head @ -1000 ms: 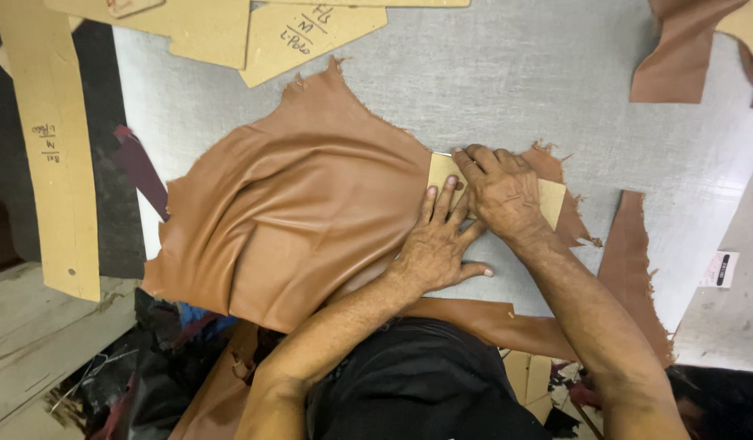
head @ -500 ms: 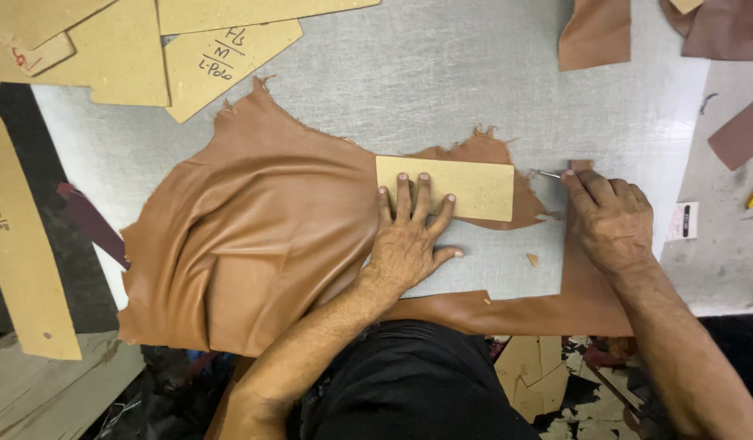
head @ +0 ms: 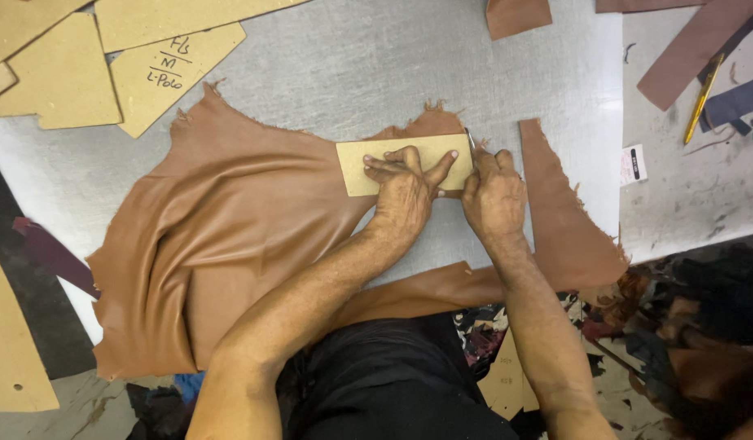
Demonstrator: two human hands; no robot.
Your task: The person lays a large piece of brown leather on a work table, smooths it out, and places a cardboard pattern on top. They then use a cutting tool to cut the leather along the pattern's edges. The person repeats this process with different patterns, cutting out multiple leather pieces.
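A rectangular tan card template (head: 392, 163) is laid flat on the upper edge of a brown leather hide (head: 230, 236), near the middle of the grey desk (head: 352, 73). Its long axis runs left to right across the view, with one short end pointing at the right hand. The template is pressed down by the left hand (head: 405, 191), whose fingers (head: 384, 163) are spread flat over the card, the thumb angled out towards the card's right end. The right hand (head: 494, 195) is placed just beside that right end, its fingers pressed together around a thin metal blade (head: 471, 140) whose tip is set against the card's upper right corner. A separate curved strip of the same leather (head: 564, 220) lies to the right of that hand. More card patterns (head: 107, 57) are spread over the desk's far left corner, some overlapping. A yellow pencil (head: 702, 98) lies at the far right among dark leather strips (head: 686, 57). No container is seen on the desk.
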